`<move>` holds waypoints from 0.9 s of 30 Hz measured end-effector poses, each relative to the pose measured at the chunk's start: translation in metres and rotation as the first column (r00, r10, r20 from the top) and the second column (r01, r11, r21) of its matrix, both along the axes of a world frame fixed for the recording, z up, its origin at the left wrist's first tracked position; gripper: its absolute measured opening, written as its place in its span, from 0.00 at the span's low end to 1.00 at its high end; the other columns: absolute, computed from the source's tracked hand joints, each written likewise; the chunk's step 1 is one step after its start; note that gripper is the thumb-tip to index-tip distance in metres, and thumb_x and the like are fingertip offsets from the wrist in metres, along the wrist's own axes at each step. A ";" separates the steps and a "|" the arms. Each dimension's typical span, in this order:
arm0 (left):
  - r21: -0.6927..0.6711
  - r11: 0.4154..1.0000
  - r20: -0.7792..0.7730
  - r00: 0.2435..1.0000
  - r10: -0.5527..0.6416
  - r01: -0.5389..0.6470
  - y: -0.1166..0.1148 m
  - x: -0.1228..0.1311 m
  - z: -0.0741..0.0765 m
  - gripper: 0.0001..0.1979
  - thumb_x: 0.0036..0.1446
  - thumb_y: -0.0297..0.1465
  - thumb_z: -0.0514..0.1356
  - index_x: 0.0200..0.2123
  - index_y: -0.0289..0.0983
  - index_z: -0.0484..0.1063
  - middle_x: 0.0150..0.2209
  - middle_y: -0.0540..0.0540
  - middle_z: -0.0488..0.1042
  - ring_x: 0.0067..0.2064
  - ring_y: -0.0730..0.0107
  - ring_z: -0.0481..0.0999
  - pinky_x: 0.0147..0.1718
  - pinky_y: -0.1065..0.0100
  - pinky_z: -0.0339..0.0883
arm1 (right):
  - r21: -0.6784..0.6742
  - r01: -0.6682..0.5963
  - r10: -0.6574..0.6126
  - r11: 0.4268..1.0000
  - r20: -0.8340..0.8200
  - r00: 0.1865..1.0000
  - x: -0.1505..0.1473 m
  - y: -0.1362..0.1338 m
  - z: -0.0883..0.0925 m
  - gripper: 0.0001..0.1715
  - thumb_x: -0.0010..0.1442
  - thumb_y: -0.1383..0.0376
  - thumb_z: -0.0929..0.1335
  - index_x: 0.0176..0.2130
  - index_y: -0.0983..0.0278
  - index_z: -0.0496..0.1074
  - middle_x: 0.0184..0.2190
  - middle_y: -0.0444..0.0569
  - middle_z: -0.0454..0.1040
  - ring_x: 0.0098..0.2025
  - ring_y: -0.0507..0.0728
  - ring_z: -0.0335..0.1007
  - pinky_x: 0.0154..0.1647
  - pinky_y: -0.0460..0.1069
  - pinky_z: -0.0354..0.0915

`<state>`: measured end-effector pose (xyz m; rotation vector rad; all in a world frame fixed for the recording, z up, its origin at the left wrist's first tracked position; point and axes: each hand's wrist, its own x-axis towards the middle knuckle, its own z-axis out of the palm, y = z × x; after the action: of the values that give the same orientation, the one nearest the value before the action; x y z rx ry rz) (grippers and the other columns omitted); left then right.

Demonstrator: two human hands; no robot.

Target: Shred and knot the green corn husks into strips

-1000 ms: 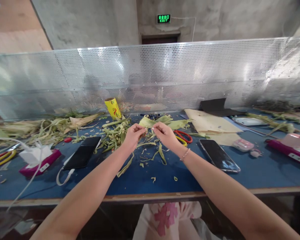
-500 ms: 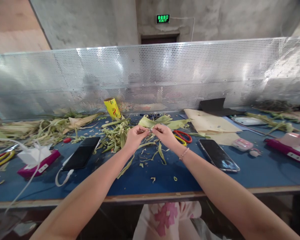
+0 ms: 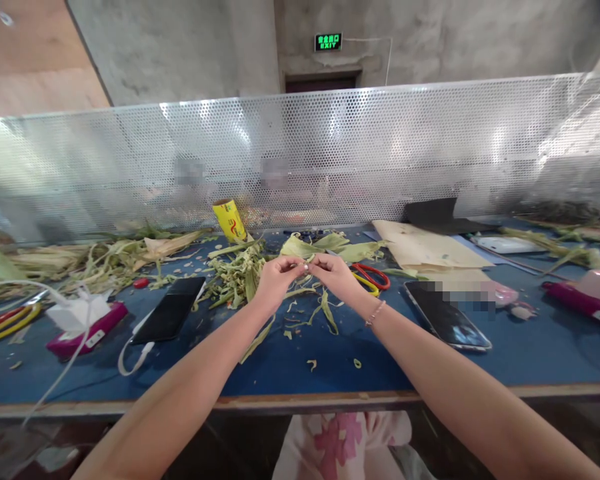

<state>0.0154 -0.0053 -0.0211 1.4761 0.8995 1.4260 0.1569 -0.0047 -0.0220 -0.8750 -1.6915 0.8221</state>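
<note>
Over the middle of the blue table (image 3: 380, 370), my left hand (image 3: 276, 279) and my right hand (image 3: 337, 279) meet fingertip to fingertip. Both are closed in a pinch on a tiny pale piece (image 3: 306, 267), too small for me to name. Behind them lie broad green corn husk leaves (image 3: 355, 251). A heap of shredded, twisted husk (image 3: 237, 273) sits to the left of my left hand. Thin husk strips (image 3: 327, 312) are scattered below the fingers. Close by my right hand are red and yellow looped handles (image 3: 373, 277), like those of scissors.
A black phone (image 3: 170, 310) and purple power strip (image 3: 117, 317) lie left; another phone (image 3: 445, 320) lies right. Brown paper (image 3: 425, 247) and a yellow tube (image 3: 230, 221) are farther back. A perforated metal panel (image 3: 300, 147) runs along the rear.
The whole view has shifted slightly, so things appear a little farther right and lower. My hands remain pinched together, and the pale piece between the fingertips shows more clearly.
</note>
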 end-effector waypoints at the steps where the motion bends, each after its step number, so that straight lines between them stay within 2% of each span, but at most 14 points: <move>1: -0.010 1.000 -0.005 1.000 -0.006 0.006 -0.001 0.000 0.000 0.07 0.37 0.32 0.65 0.23 0.35 0.74 0.22 0.50 0.73 0.25 0.76 0.69 0.29 0.71 0.63 | 0.006 -0.008 0.008 1.000 -0.005 1.000 0.000 0.000 0.000 0.14 0.47 0.58 0.64 0.19 0.64 0.60 0.14 0.37 0.53 0.18 0.46 0.46 0.19 0.44 0.45; 4: -0.025 1.000 -0.028 1.000 -0.005 0.004 -0.002 0.001 0.000 0.08 0.36 0.33 0.66 0.23 0.35 0.74 0.22 0.50 0.72 0.25 0.75 0.68 0.29 0.70 0.62 | -0.007 -0.029 0.029 1.000 -0.007 1.000 0.001 -0.001 -0.001 0.14 0.47 0.57 0.64 0.20 0.64 0.61 0.14 0.37 0.53 0.18 0.46 0.46 0.19 0.44 0.45; 8: -0.005 1.000 -0.044 0.999 0.031 -0.031 -0.002 0.002 -0.003 0.08 0.39 0.34 0.64 0.23 0.35 0.74 0.23 0.51 0.73 0.26 0.75 0.68 0.29 0.71 0.61 | 0.012 0.061 -0.061 0.998 0.007 0.998 -0.001 -0.002 -0.005 0.15 0.47 0.57 0.64 0.19 0.64 0.61 0.13 0.37 0.51 0.18 0.46 0.44 0.19 0.45 0.43; 11: -0.016 0.999 0.033 0.999 0.030 -0.030 -0.003 0.005 -0.004 0.08 0.38 0.34 0.65 0.23 0.35 0.74 0.22 0.51 0.72 0.26 0.76 0.66 0.29 0.71 0.60 | 0.040 0.105 -0.106 0.994 0.032 0.994 -0.003 -0.003 -0.007 0.15 0.48 0.57 0.63 0.19 0.64 0.60 0.14 0.38 0.51 0.18 0.47 0.44 0.19 0.45 0.43; 16: -0.071 0.989 0.256 0.960 -0.111 0.133 -0.006 0.010 0.000 0.10 0.35 0.34 0.67 0.19 0.34 0.71 0.20 0.52 0.67 0.26 0.78 0.63 0.28 0.73 0.57 | 0.090 0.118 -0.124 0.989 0.068 0.990 0.000 -0.003 -0.005 0.15 0.50 0.57 0.63 0.20 0.64 0.61 0.15 0.39 0.54 0.19 0.47 0.48 0.20 0.45 0.47; 19: -0.065 0.980 0.336 0.929 -0.156 0.188 -0.006 0.009 0.003 0.11 0.34 0.33 0.68 0.19 0.33 0.70 0.20 0.52 0.66 0.25 0.80 0.62 0.28 0.74 0.56 | 0.133 0.081 -0.094 0.988 0.097 0.991 0.005 0.000 -0.002 0.12 0.50 0.59 0.63 0.23 0.65 0.64 0.17 0.40 0.58 0.20 0.48 0.51 0.21 0.45 0.51; 27: -0.109 0.917 0.293 0.894 -0.340 0.384 0.000 -0.003 0.003 0.09 0.38 0.30 0.67 0.20 0.32 0.70 0.20 0.52 0.65 0.26 0.80 0.64 0.29 0.72 0.57 | 0.284 0.057 -0.099 0.957 0.137 0.986 0.011 0.004 0.000 0.06 0.52 0.66 0.63 0.29 0.65 0.68 0.24 0.45 0.70 0.26 0.51 0.64 0.29 0.46 0.61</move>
<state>0.0125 -0.0052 -0.0180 1.2140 0.5228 1.2036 0.1682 -0.0003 -0.0224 -0.8169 -1.8377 0.4578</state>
